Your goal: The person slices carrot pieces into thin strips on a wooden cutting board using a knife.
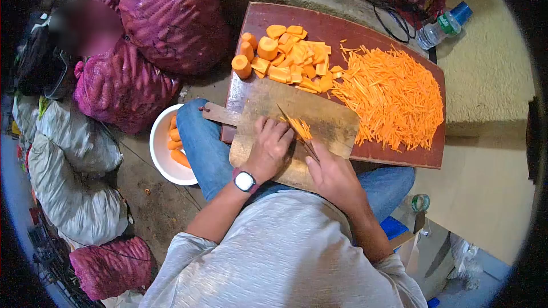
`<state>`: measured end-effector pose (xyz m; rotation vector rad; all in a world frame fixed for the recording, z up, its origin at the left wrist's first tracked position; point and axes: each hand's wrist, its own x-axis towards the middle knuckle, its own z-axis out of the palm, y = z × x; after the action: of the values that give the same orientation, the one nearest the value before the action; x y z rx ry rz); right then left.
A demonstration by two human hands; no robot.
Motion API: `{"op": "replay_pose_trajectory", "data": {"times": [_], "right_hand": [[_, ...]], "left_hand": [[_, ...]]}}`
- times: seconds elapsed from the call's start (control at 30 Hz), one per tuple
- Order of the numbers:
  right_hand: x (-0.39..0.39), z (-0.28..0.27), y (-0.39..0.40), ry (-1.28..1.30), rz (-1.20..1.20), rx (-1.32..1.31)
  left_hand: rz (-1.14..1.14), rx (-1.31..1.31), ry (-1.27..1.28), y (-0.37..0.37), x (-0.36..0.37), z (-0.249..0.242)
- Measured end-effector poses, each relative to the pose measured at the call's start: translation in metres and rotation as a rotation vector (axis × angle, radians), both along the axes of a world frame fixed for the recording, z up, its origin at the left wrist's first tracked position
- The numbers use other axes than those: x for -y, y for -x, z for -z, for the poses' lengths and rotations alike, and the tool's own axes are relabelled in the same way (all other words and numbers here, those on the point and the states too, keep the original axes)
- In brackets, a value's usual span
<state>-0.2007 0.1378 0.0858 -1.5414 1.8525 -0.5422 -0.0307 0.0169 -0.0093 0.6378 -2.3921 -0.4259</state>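
Note:
On the wooden cutting board point(257, 102), my left hand point(270, 147) has its fingers curled down beside the knife blade; whatever lies under the fingertips is hidden. My right hand point(334, 177) grips the handle of a knife point(290, 120), whose blade points away from me. Thin carrot strips point(301, 128) lie just right of the blade. Beyond the board, cut carrot pieces point(302, 54) sit on the red-brown tabletop point(342, 25), and a large heap of shredded carrot point(394, 97) is to their right.
A white bowl point(157, 151) with carrots stands left of my knee. Pink mesh sacks point(171, 17) and white sacks point(74, 182) line the left side. A plastic bottle point(439, 30) is at the upper right, and a tape roll point(420, 202) at the lower right.

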Motion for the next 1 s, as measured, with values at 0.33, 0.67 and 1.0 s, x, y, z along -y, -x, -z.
{"op": "replay_pose_trajectory", "data": {"times": [0.33,0.67,1.0], "right_hand": [[-0.006,0.001,-0.001,-0.058,-0.001,0.003],[-0.008,-0.003,-0.006,-0.133,0.050,0.028],[-0.002,-0.002,-0.005,-0.112,0.018,0.008]], "left_hand": [[-0.012,0.019,-0.037,0.000,-0.002,-0.001],[-0.019,0.012,-0.067,0.000,-0.003,0.001],[-0.031,0.010,-0.132,-0.002,-0.006,0.001]]}}
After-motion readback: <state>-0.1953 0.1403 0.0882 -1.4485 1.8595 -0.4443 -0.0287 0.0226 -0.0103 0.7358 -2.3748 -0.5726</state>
